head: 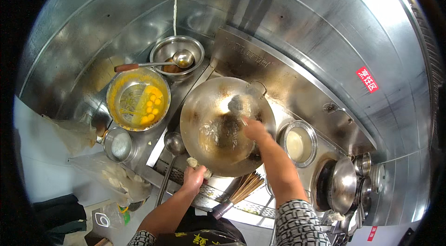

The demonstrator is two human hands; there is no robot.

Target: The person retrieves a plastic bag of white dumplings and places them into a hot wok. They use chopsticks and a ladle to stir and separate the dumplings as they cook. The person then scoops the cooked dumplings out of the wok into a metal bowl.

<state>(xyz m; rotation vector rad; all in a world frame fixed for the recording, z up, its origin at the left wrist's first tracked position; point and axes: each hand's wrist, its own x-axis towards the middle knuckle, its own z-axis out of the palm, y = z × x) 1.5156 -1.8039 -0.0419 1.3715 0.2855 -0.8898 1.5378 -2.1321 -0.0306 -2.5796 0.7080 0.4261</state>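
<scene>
A large metal wok [228, 85] with liquid in its bottom stands before me. At its near left rim, my left hand [195, 176] is closed on a pale folded cloth [207, 175]. Over the wok's right side reaches my right hand [256, 129], its fingers closed on the handle of a blurred brush-like tool [245, 117] whose far end I cannot make out clearly. A metal ladle [175, 143] lies just left of the wok. Near the front edge rests a bamboo wok brush [244, 188] with a bound handle.
Left stands a metal bowl [111, 108] of raw eggs; behind it, another metal bowl [200, 52] bears a ladle [183, 59]. A small metal container [120, 146] stands nearer. Right are a pot [315, 143] of pale liquid and a tilted wok [343, 186]. A metal backsplash [296, 92] rises behind.
</scene>
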